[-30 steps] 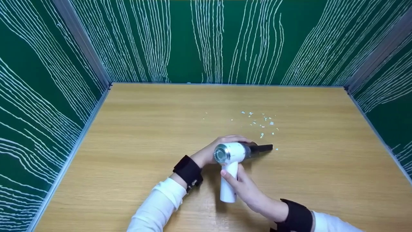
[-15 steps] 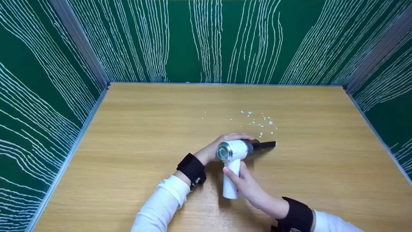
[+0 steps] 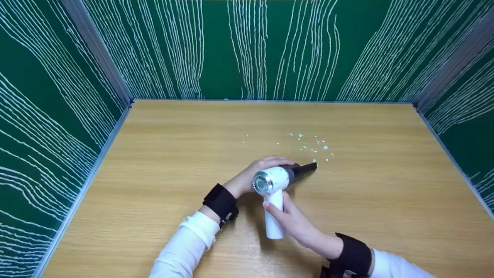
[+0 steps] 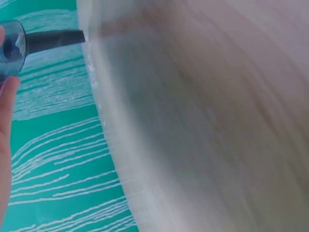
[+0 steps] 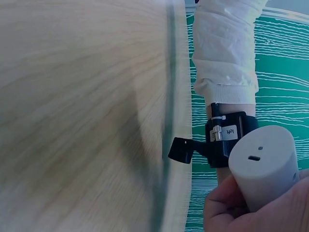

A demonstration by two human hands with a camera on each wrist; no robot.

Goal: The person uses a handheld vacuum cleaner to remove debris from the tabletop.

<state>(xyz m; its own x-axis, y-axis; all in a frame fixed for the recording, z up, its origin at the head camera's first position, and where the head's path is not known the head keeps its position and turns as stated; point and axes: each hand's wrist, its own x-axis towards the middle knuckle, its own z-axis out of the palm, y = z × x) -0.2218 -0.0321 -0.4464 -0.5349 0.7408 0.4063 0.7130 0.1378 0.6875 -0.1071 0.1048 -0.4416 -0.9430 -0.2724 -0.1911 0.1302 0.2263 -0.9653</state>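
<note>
The handheld vacuum (image 3: pixel 274 185) is gripped by both hands' fingers; its nozzle (image 3: pixel 306 168) has been swung nearer the paper scraps (image 3: pixel 314 146).

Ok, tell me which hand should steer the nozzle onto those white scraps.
Probably the right hand: it grips the handle of the handheld vacuum, whose nozzle points at the scraps. The left hand only steadies the body.

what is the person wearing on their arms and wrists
Both arms are in white long sleeves with ribbed cuffs. Each wrist carries a wide black band: the left wrist band holds a small black mount and, in the right wrist view, a white tag reading "left"; the right wrist band looks alike. The hands are bare.
</note>
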